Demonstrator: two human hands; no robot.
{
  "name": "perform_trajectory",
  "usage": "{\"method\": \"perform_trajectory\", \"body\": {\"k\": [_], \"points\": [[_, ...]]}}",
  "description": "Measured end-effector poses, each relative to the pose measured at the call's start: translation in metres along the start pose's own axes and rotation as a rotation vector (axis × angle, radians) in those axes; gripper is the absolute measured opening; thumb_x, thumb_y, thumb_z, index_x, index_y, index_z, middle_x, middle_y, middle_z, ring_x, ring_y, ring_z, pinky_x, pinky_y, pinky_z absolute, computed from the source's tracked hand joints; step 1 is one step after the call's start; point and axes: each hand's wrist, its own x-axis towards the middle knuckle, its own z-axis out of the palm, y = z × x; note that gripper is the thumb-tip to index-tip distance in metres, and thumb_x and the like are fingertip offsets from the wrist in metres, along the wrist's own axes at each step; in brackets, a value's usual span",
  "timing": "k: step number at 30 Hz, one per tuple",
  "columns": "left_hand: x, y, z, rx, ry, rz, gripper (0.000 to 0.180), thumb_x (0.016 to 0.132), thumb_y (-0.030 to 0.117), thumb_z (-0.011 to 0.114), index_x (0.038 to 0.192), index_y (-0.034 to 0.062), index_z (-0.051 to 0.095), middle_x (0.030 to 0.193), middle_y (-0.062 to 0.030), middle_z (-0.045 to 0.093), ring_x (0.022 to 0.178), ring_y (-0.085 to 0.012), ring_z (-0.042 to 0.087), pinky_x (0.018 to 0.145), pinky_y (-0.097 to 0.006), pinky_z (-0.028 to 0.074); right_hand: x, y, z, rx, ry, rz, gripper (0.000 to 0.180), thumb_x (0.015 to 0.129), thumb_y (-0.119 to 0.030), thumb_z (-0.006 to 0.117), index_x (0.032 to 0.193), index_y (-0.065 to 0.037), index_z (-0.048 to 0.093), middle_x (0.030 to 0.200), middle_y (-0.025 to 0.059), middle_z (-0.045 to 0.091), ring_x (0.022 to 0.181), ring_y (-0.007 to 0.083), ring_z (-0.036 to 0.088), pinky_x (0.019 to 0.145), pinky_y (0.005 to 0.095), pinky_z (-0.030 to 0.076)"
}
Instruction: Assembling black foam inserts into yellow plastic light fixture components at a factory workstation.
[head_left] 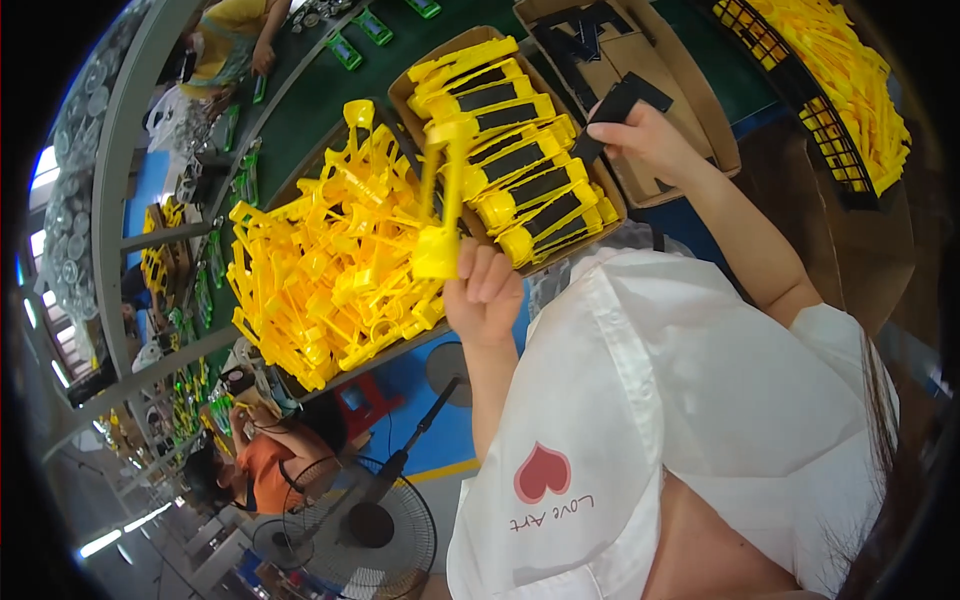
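Note:
My left hand (486,297) is closed on the lower end of a yellow plastic frame (437,252), which stands upright and is slightly blurred. Black flat rectangular pieces (622,104) are gripped between the thumb and fingers of my right hand (652,143). Just left of my left hand lies a big heap of loose yellow plastic frames (335,255). Between my hands, a cardboard box (612,188) holds a stacked row of yellow frames with black panels (540,187). Beneath my right hand is another cardboard box (690,60) with more black pieces (588,35) in it.
A black crate (815,105) full of yellow parts (850,80) stands at the far right. Green items (343,52) lie on the green bench (300,105). Two people work along the line at left. A floor fan (370,525) stands at lower left.

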Motion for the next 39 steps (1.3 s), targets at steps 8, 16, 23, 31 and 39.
{"method": "perform_trajectory", "body": {"k": [8, 16, 23, 31, 39], "points": [[0.001, -0.007, -0.012, 0.307, -0.122, -0.146, 0.034, 0.087, 0.032, 0.040, 0.062, 0.0086, 0.039, 0.051, -0.0011, 0.041, 0.048, -0.0142, 0.042, 0.043, -0.025, 0.036, -0.014, -0.003, -0.007, -0.021, -0.014, 0.002, 0.016, 0.079, -0.017, 0.057, 0.091, -0.007, 0.054, 0.066, 0.0001, 0.048, 0.055, 0.0053, 0.043, 0.054, 0.0152, 0.037], [0.001, -0.003, -0.027, 0.254, -0.486, -0.404, 0.036, 0.078, 0.036, 0.053, 0.059, 0.0059, 0.048, 0.051, -0.0059, 0.052, 0.046, -0.0199, 0.052, 0.040, -0.026, 0.038, -0.016, -0.007, 0.005, 0.456, -0.496, -0.083, 0.019, 0.083, -0.015, 0.050, 0.101, -0.007, 0.051, 0.112, 0.0104, 0.049, 0.104, 0.0197, 0.047, 0.079, 0.0284, 0.042], [0.009, -0.008, -0.036, 0.124, -0.486, -0.425, 0.035, 0.082, 0.037, 0.046, 0.059, 0.0101, 0.046, 0.050, -0.0057, 0.052, 0.046, -0.0207, 0.051, 0.043, -0.029, 0.040, -0.026, -0.046, 0.036, 0.326, -0.339, -0.009, 0.030, 0.079, -0.021, 0.059, 0.102, -0.002, 0.052, 0.090, 0.0060, 0.059, 0.072, 0.0096, 0.057, 0.061, 0.0187, 0.046], [0.004, 0.008, -0.044, 0.005, 0.018, -0.332, 0.037, 0.083, 0.036, 0.037, 0.087, 0.0012, 0.049, 0.079, -0.0124, 0.058, 0.058, -0.0229, 0.056, 0.048, -0.032, 0.045, -0.025, -0.032, 0.037, -0.002, -0.113, -0.185, 0.028, 0.077, -0.020, 0.061, 0.096, -0.002, 0.052, 0.079, 0.0041, 0.058, 0.064, 0.0087, 0.054, 0.058, 0.0183, 0.045], [0.003, 0.031, -0.026, 0.577, 0.260, -0.198, 0.029, 0.084, 0.020, 0.049, 0.100, -0.0038, 0.048, 0.082, -0.0135, 0.059, 0.063, -0.0182, 0.060, 0.054, -0.026, 0.051, -0.026, -0.025, 0.019, -0.406, -0.148, -0.737, 0.020, 0.084, -0.021, 0.049, 0.094, -0.006, 0.057, 0.111, 0.0061, 0.042, 0.095, 0.0144, 0.044, 0.088, 0.0219, 0.034]]}}
